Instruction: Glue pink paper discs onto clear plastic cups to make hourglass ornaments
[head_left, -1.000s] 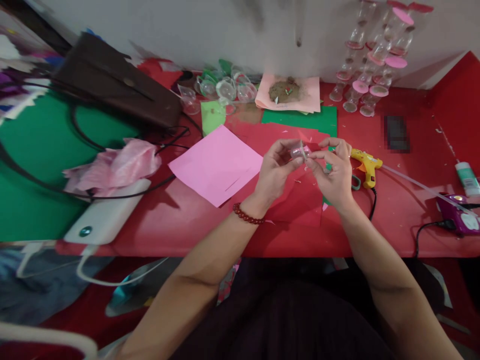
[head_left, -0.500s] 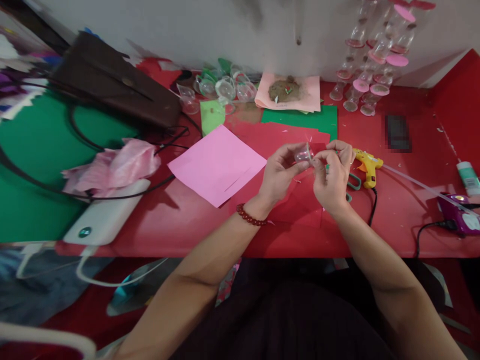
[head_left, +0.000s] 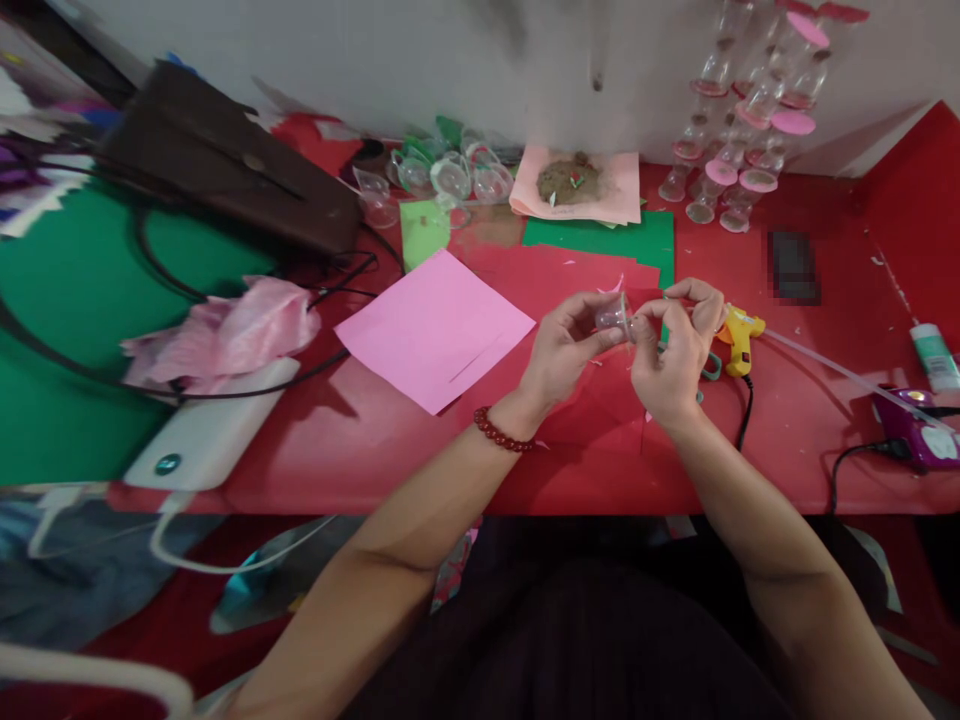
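A small clear plastic cup point(head_left: 611, 316) lies on its side in the fingers of my left hand point(head_left: 566, 345), its rim turned to the right. Close by that rim is my right hand point(head_left: 671, 350), thumb and forefinger pinched together. Whatever it pinches, if anything, is too small to make out. Red paper sheets point(head_left: 600, 410) lie under both hands. Beyond my right hand rests a yellow glue gun point(head_left: 742, 335) with a long glue stick in its back. Green scissor handles point(head_left: 712, 367) show partly from behind that hand.
A pink sheet point(head_left: 435, 330) lies left of my hands. Loose clear cups point(head_left: 450, 178) are heaped at the back, and stacked cups with pink discs point(head_left: 724, 170) stand at back right. A brown bag point(head_left: 225, 160), white power bank point(head_left: 214, 430) and purple device point(head_left: 915, 430) lie around.
My right hand has shifted slightly right, drawing a little away from the cup's rim. My left hand, holding the cup, has moved slightly right and down.
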